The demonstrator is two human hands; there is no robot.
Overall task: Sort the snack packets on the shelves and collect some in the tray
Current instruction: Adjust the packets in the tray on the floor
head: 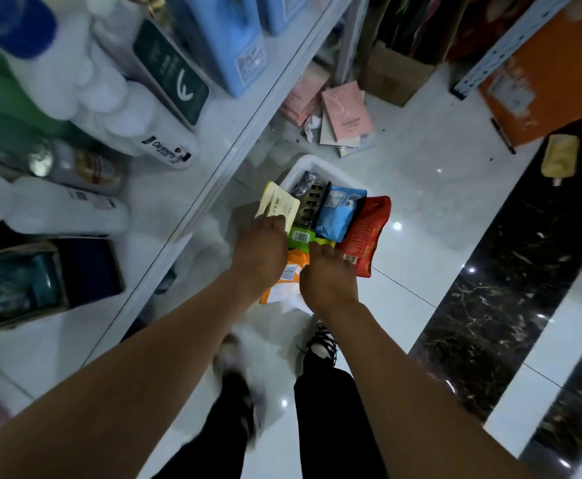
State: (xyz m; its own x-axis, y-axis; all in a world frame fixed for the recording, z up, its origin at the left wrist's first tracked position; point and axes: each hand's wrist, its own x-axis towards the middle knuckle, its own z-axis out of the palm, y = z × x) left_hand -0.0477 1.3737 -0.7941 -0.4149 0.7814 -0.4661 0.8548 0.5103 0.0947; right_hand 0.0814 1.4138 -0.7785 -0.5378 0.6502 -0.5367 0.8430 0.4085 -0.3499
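My left hand (260,250) grips a cream packet (277,205), its print unreadable. My right hand (329,276) rests on the packets, grip unclear. The white tray (303,167) lies beyond both. A bottle (165,146) far left reads "Oil".

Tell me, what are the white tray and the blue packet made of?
The white tray looks like hard, smooth plastic: its rim is thick, rounded and evenly white. The blue packet seems to be thin plastic film, since it is puffy, slightly shiny and creased, with printed labels. Neither is certain from looks alone.
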